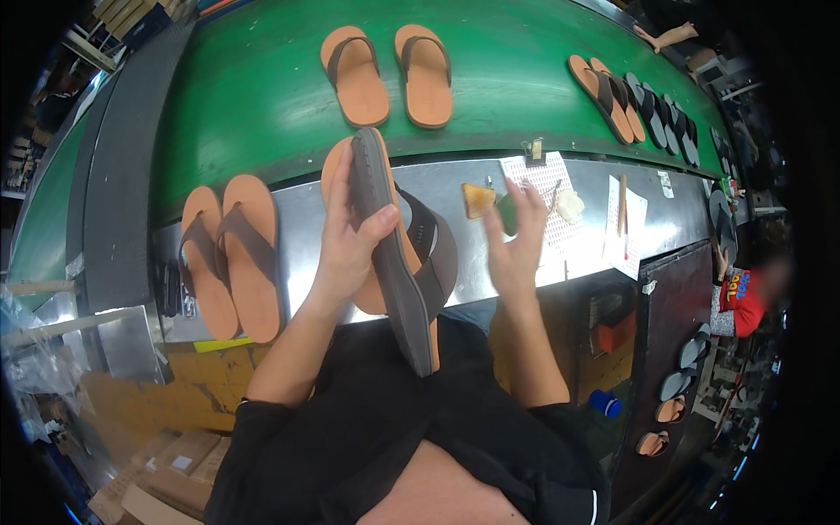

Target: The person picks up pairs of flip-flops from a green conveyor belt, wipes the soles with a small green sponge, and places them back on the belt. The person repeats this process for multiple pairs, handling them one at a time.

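Noted green belt [254, 96] across upper frame, with steel bench [674, 223] along its near edge. Logged held sandal pair [401, 284] at frame centre, raised over the bench's near edge: one sandal nearly edge-on with dark sole showing, its mate partly hidden behind with tan footbed showing. Logged also bench pair [258, 302], flat at left of frame, and belt pair [429, 92], flat at upper middle. Found left hand [346, 234] clasped round the held pair, thumb pressed across the dark sole. Found right hand [514, 252] empty, fingers spread, right of centre above the bench; blurred at the fingertips, so cannot tell contact with green object [507, 213] just behind. Judged best to keep thumb pressure on the firm sole, leave the straps uncrushed, and support the lower end with the free hand before turning. Listed last, right of centre: printed sheet [553, 171], tan wedge [477, 200], white wad [570, 206].
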Motion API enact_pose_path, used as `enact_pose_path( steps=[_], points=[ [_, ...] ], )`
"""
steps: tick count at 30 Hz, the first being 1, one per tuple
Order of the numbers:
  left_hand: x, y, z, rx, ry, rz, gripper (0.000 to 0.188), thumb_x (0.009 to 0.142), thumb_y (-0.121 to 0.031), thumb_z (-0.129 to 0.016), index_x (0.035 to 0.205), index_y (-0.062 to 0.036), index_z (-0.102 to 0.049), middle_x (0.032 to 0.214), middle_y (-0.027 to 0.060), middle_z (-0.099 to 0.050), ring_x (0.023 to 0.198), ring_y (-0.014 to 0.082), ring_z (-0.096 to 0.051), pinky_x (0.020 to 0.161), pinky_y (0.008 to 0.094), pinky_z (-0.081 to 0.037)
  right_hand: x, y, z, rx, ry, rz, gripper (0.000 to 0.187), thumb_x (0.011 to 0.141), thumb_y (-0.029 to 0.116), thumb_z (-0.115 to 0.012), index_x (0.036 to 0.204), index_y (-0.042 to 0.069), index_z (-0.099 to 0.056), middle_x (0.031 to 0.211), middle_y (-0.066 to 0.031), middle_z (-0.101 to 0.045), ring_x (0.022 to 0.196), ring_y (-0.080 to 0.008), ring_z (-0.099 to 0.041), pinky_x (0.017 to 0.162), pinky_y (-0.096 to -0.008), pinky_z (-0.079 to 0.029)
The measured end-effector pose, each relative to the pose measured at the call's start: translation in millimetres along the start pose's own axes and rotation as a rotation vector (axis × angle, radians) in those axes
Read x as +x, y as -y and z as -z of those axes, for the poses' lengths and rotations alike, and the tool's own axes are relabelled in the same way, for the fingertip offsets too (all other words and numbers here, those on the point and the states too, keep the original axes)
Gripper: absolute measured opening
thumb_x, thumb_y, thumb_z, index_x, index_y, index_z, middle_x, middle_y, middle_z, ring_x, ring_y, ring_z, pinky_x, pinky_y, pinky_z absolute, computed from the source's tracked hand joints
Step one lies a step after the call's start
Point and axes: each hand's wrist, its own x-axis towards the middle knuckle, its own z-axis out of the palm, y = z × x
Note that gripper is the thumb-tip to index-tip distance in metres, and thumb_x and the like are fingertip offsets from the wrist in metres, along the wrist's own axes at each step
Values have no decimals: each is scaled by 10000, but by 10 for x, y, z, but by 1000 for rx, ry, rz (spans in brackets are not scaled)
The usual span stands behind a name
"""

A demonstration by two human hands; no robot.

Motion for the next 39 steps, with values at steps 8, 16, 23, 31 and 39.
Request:
enact_pose_path(
  steps=[8, 16, 23, 31, 39],
  points=[
    [15, 78, 31, -86, -26, -32, 870, 877, -142, -659, 1565, -47, -134, 1458, 140, -397, 1310, 250, -442, 1106, 369, -353, 16, 720, 19, 276, 476, 156, 959, 801, 322, -811, 1541, 61, -260, 1581, -295, -99, 1471, -447, -140, 1163, -475, -228],
    [138, -23, 90, -335, -109, -38, 851, 878, -391, -658, 1531, -85, -205, 1343, 113, -476, 1213, 216, -508, 1015, 342, -434, -99, 324, 120, 563, 628, -364, 911, 919, 323, -693, 1559, 19, -120, 1538, -173, -319, 1366, -256, -400, 1096, -395, -378],
    [63, 229, 203, 139, 8, -203, 858, 884, -473, -659, 1502, -26, -267, 1352, 146, -475, 1233, 264, -487, 1021, 384, -422, -371, 321, -203, 1327, 794, -706, 395, 1027, 343, -525, 1280, 41, -557, 1174, -20, -645, 1020, -67, -614, 862, -244, -515],
    [-411, 854, 707, 920, -249, 161, 628, 895, -204, -680, 1411, 53, -432, 1354, 213, -503, 1194, 310, -519, 985, 403, -432, -163, 160, 4, 1266, 335, -718, 376, 1028, 327, -523, 1271, 45, -573, 1170, -19, -654, 1016, -89, -631, 875, -272, -516],
    [-258, 515, 552, -34, -254, 185, 301, 1016, -99, -471, 1276, 36, -539, 1143, 93, -651, 1002, 160, -625, 867, 285, -494, -236, 118, -52, 1303, 259, -673, 365, 1035, 337, -498, 1240, 47, -582, 1111, -12, -660, 965, -81, -631, 812, -270, -522]
  ],
)
